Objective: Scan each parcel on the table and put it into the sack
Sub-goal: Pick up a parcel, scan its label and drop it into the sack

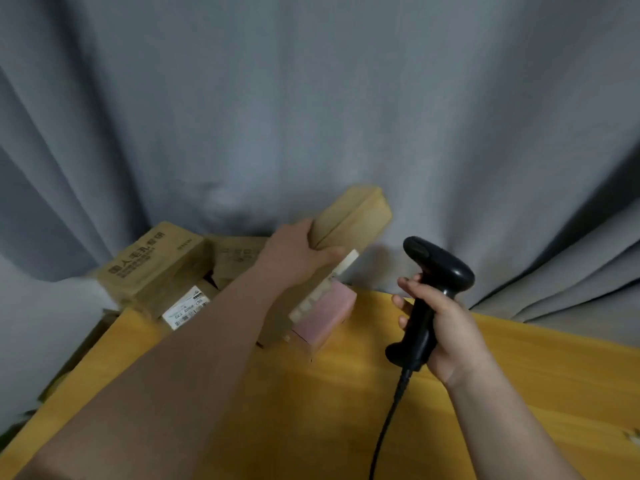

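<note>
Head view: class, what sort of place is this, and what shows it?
Probably a makeshift parcel-sorting spot: the right hand grips a barcode scanner, the left hand holds a cardboard parcel, labelled boxes behind.

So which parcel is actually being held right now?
The long plain brown carton, tilted up in the left hand. The pink box and the printed brown cartons at the back left lie unheld.

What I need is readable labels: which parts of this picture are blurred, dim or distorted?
Head view: dim, flat light, no glare; the left hand and its box are motion-blurred; the white label is too soft to read; the scanner in the right hand is sharpest; curtain folds curve at the edges, wide-angle distortion.
</note>
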